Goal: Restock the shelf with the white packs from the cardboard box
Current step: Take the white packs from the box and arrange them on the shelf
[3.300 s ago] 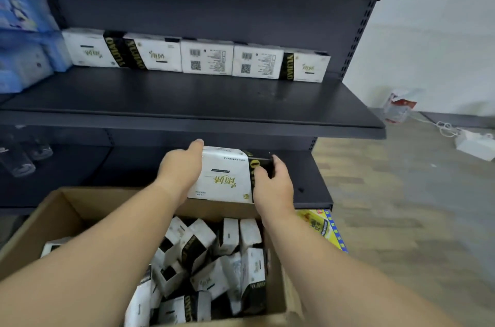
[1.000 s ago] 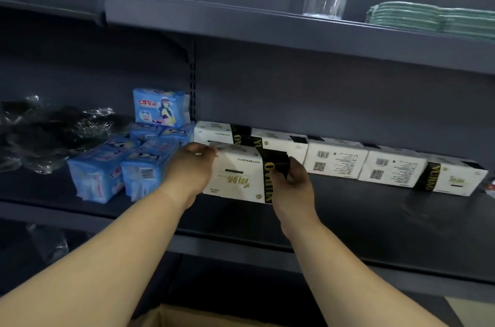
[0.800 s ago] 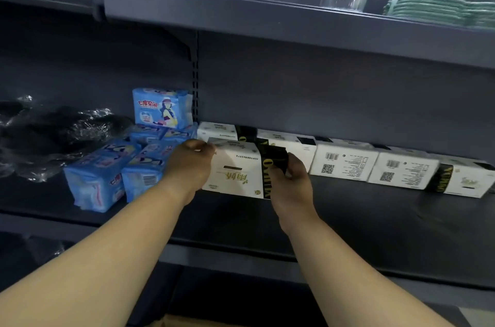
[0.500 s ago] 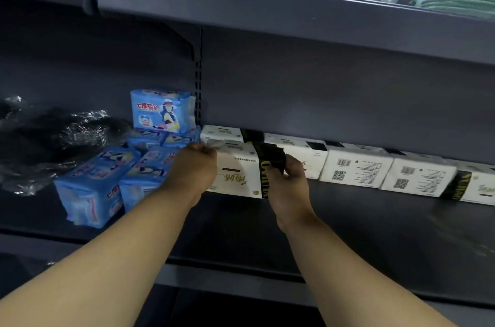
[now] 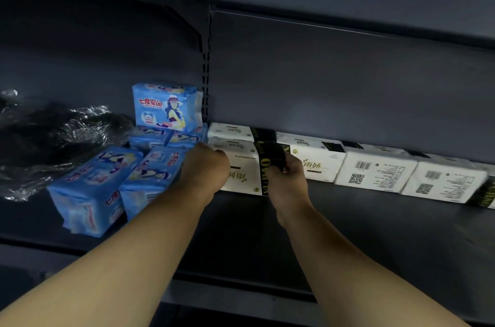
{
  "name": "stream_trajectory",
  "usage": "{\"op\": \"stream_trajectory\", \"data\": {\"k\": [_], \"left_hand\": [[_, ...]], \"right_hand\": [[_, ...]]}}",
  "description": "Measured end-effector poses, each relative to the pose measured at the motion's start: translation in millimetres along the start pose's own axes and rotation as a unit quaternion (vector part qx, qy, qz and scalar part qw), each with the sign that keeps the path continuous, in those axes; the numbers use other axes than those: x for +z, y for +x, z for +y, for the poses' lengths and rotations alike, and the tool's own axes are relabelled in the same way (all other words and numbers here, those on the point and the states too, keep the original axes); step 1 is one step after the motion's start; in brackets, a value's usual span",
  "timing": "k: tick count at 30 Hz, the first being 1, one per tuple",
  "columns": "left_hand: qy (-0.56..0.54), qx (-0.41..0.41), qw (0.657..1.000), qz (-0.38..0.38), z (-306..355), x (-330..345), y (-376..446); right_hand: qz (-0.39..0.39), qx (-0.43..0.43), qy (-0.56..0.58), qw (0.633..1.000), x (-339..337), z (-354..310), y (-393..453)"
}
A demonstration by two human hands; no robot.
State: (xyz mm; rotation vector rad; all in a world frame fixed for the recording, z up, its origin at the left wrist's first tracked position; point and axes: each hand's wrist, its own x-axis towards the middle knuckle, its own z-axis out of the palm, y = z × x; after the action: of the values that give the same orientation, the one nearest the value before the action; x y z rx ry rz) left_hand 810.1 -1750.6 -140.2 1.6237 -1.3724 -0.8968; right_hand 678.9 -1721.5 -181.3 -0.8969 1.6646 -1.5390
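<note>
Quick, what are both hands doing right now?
Left hand: grips the left end of the white pack.
Right hand: grips the same pack's black-banded right end.

Shelf (image 5: 375,233), lower right of frame: dark painted metal, matt, smooth. White packs (image 5: 375,171) at centre right: soft plastic film wrap, slight sheen, black printed bands. Blue packs (image 5: 88,190) at left: glossy plastic film. Clear wrap (image 5: 67,133), far left: crinkled, shiny plastic.

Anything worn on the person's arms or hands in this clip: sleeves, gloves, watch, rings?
Nothing visible. Both forearms are bare to the frame's bottom edge, with no sleeve in view. The left hand and right hand show no gloves, watch, bracelet or rings on the sides that face the camera.
</note>
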Motion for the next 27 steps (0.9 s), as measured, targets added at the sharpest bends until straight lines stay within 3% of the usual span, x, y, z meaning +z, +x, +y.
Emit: {"op": "stream_trajectory", "data": {"k": [14,19,27], "left_hand": [[-0.022,-0.02,1.0,0.006,-4.2,12.4,11.3],[-0.072,-0.032,0.996,-0.035,-0.9,9.1,1.8],[-0.117,-0.041,0.992,-0.033,14.1,6.7,-23.3]], "right_hand": [[-0.03,0.001,0.029,0.999,10.5,0.1,9.8],[-0.039,0.003,0.02,0.999,7.9,-4.2,6.4],[-0.038,0.035,0.048,0.997,-2.7,-19.0,-13.2]]}}
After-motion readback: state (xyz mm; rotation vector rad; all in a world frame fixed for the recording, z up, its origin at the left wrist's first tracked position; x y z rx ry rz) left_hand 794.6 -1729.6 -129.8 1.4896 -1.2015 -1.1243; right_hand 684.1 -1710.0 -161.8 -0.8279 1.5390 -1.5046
